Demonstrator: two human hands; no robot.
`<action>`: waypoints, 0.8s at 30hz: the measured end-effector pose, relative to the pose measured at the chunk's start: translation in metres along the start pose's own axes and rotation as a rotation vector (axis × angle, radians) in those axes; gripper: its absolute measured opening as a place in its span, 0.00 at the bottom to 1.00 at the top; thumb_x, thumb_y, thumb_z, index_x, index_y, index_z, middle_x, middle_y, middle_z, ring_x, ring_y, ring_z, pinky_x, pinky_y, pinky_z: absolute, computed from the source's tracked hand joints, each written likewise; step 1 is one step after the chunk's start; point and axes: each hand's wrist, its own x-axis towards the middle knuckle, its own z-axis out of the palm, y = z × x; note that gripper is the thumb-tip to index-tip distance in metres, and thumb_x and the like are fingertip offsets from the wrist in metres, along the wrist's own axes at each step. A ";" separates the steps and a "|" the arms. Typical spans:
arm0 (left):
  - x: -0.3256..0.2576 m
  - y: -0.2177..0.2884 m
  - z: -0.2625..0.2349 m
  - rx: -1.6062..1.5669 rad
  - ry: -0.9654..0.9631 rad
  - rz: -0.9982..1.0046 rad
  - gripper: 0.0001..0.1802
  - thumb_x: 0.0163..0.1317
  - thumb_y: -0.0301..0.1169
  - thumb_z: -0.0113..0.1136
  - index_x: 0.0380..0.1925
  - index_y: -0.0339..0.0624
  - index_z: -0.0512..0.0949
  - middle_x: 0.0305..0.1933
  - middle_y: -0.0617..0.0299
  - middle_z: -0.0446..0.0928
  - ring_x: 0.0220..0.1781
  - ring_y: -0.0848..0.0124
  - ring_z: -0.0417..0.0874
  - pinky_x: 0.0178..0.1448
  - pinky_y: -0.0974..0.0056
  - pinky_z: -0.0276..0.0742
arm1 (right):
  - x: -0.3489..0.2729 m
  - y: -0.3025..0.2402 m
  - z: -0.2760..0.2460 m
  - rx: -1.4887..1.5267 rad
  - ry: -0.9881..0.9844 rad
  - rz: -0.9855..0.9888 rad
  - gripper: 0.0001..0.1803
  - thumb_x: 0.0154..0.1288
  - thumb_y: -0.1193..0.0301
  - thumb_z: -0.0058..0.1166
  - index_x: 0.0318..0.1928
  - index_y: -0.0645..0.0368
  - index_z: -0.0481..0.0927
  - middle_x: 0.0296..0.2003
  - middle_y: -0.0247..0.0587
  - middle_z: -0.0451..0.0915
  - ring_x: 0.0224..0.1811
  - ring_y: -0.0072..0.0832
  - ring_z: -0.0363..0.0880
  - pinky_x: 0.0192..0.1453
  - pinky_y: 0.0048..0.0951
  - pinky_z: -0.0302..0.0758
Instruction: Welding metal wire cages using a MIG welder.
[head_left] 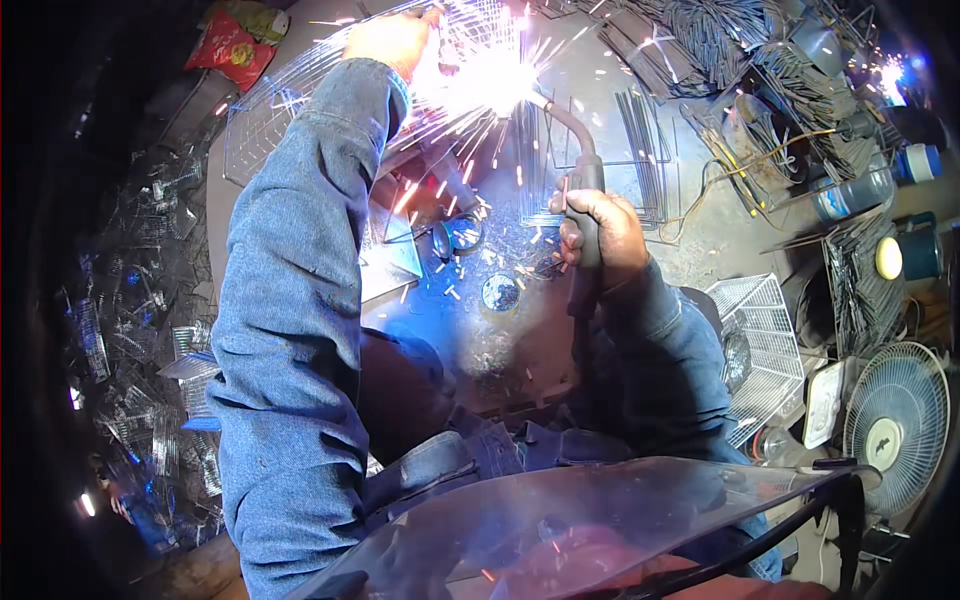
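My right hand [612,235] is wrapped round the dark handle of a welding torch [586,190]. The torch's bent neck points up and left, with its tip at a blinding white arc that throws sparks. At the far side, my left hand [390,42] is closed beside the arc, against a wire mesh piece [300,95]. Glare and the hand itself hide what its fingers grip. Several straight metal rods [640,140] lie just beyond the torch. A small round dish [500,292] sits nearer to me, below the sparks.
A clear face shield [600,520] crosses the lower edge. On the right are a standing fan [897,420], a white wire basket [765,325], a plastic bottle [855,198] and bundled rods [715,45]. Wire pieces [150,400] heap up at left. Another arc [890,78] sparks at far right.
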 end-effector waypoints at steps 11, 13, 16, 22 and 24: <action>-0.011 0.017 -0.023 -0.037 -0.032 -0.070 0.47 0.41 0.62 0.64 0.61 0.52 0.66 0.47 0.52 0.79 0.49 0.57 0.80 0.52 0.54 0.76 | -0.004 -0.003 0.018 -0.309 0.061 -0.074 0.08 0.58 0.69 0.50 0.33 0.60 0.70 0.15 0.35 0.67 0.12 0.23 0.64 0.16 0.24 0.64; -0.012 0.017 -0.024 -0.041 -0.028 -0.067 0.47 0.41 0.62 0.63 0.61 0.52 0.66 0.47 0.52 0.79 0.49 0.57 0.80 0.52 0.55 0.76 | -0.002 0.003 0.018 -0.370 0.128 -0.127 0.07 0.57 0.72 0.51 0.33 0.61 0.68 0.15 0.34 0.67 0.12 0.23 0.64 0.16 0.25 0.64; -0.019 0.015 -0.026 -0.036 0.003 -0.057 0.47 0.41 0.62 0.63 0.61 0.52 0.66 0.48 0.53 0.79 0.50 0.57 0.80 0.52 0.55 0.76 | 0.000 0.001 0.016 -0.391 0.134 -0.101 0.07 0.57 0.74 0.52 0.33 0.60 0.68 0.15 0.34 0.67 0.11 0.22 0.64 0.15 0.26 0.65; -0.007 0.020 -0.006 -0.125 0.267 0.071 0.48 0.39 0.64 0.64 0.58 0.50 0.69 0.55 0.52 0.74 0.55 0.57 0.77 0.56 0.56 0.74 | -0.027 0.010 -0.028 -0.983 0.225 -0.263 0.13 0.54 0.69 0.56 0.38 0.60 0.71 0.24 0.43 0.75 0.25 0.35 0.75 0.30 0.33 0.72; 0.005 0.023 -0.013 -0.101 0.016 0.008 0.49 0.42 0.65 0.62 0.58 0.44 0.67 0.53 0.46 0.74 0.53 0.54 0.77 0.56 0.55 0.72 | -0.056 0.033 -0.039 -1.225 0.231 -0.310 0.16 0.51 0.68 0.57 0.40 0.58 0.71 0.26 0.52 0.75 0.30 0.50 0.76 0.34 0.42 0.73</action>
